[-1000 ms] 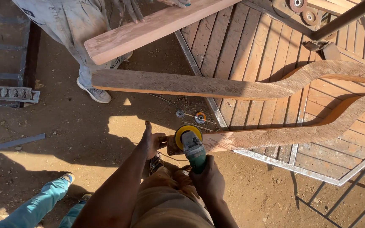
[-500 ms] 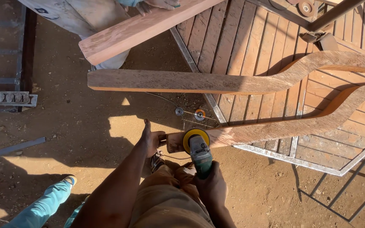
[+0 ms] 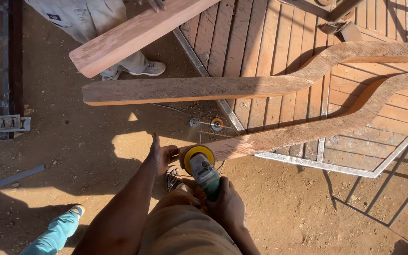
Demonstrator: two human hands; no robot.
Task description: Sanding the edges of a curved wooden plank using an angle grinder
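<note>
My right hand (image 3: 225,203) grips the green body of an angle grinder (image 3: 203,171) whose yellow-rimmed disc meets the near end of a long curved wooden piece (image 3: 317,130). My left hand (image 3: 160,155) rests on that same end of the wood, just left of the disc, fingers wrapped on it. The curved piece runs up to the right over a slatted wooden table (image 3: 270,42). A second, similar curved wooden piece (image 3: 223,87) lies above it.
Another person stands at the top left, shoe (image 3: 151,69) on the dirt, holding a straight plank (image 3: 138,33). A turquoise trouser leg (image 3: 55,233) shows at the bottom left. Metal frames (image 3: 5,123) lie at the left. Two small discs (image 3: 217,123) lie on the ground.
The view has shifted slightly; the grinder and both hands stay at the end of the curved wood. The other person's plank has tilted a little lower.
</note>
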